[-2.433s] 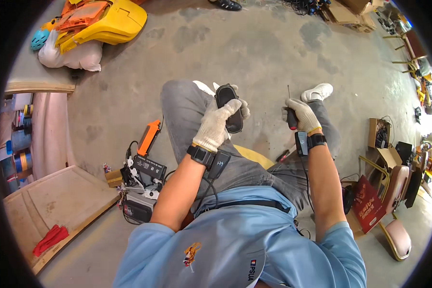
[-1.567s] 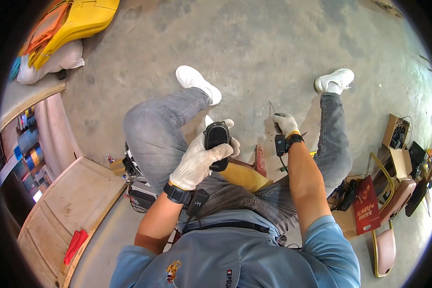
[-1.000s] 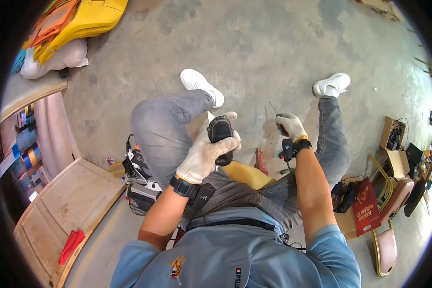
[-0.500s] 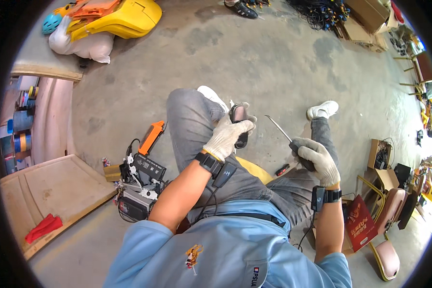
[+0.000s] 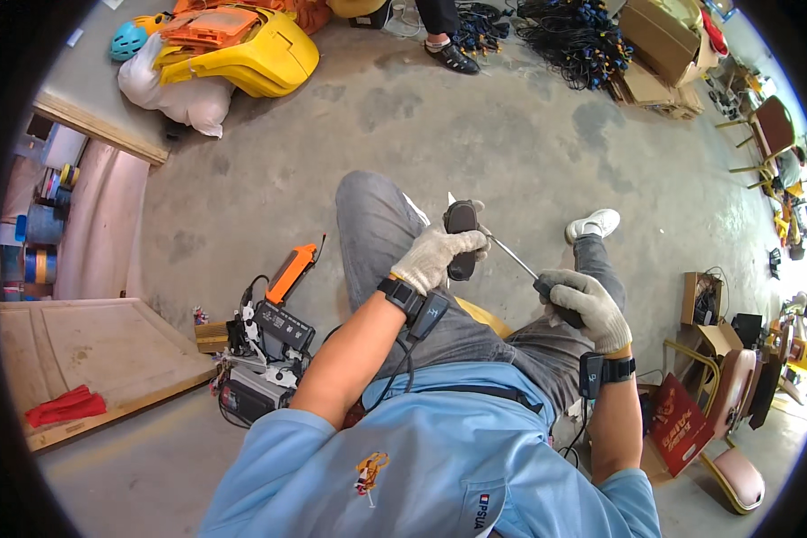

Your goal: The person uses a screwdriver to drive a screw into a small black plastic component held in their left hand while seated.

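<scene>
A dark, oblong part with rounded ends (image 5: 462,218) is in my gloved left hand (image 5: 429,258), its fingers wrapped round it above my bent leg. My gloved right hand (image 5: 594,314) is closed round the black handle of a thin metal pick (image 5: 515,258). The pick's shaft points up and left, and its tip reaches the edge of the dark part by my left fingers. Whether the tip goes into the part cannot be made out. Both gloves are off-white knit.
Left of my leg lie an orange device (image 5: 290,274) and a black box (image 5: 282,326) with wires. A red cloth (image 5: 65,406) rests on a wooden panel (image 5: 125,336). Yellow shells (image 5: 273,58) and another person's shoe (image 5: 453,58) are ahead. Chairs (image 5: 731,399) stand right.
The pick's tip, apart from the dark part before, now meets its edge. My left hand has shifted slightly right and turned the part, so its pinkish face no longer shows.
</scene>
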The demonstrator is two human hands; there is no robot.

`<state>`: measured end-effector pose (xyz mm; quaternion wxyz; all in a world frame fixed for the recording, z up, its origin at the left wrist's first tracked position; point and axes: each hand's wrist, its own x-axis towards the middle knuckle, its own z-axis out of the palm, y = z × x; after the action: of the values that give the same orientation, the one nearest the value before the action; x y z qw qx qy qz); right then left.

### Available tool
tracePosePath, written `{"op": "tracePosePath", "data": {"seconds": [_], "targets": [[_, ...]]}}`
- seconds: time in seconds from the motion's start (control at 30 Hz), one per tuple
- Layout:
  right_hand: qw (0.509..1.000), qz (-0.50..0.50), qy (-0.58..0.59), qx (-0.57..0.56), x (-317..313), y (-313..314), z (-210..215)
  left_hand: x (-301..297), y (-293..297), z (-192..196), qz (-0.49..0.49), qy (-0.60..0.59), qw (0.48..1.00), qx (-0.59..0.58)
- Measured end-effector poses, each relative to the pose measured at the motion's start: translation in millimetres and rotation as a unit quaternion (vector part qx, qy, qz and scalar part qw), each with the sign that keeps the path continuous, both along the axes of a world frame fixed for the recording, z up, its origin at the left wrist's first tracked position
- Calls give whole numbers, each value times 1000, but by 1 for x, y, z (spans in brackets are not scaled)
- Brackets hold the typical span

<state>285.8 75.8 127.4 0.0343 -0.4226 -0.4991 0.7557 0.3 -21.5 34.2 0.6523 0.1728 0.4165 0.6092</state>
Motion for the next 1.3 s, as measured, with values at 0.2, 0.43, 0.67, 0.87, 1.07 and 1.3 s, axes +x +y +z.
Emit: {"op": "tracePosePath", "data": {"seconds": [0.2,0.43,0.67,0.87,1.07,1.3], "targets": [[1000,6,5,13,0,-5,3,-2,-3,5,6,0,1000,9],[1000,1,7,13,3,-8,4,-2,-2,4,-1,-25,1000,16],[1000,-2,2,17,2,-11,5,-1,-2,3,-19,-15,999,30],[1000,-2,-6,23,5,-12,5,-1,-3,4,-24,16,999,17],[998,12,-18,52,3,-14,10,0,-3,5,-23,6,999,26],[997,22,-39,69,4,-14,10,0,-3,10,-27,28,999,22]]}}
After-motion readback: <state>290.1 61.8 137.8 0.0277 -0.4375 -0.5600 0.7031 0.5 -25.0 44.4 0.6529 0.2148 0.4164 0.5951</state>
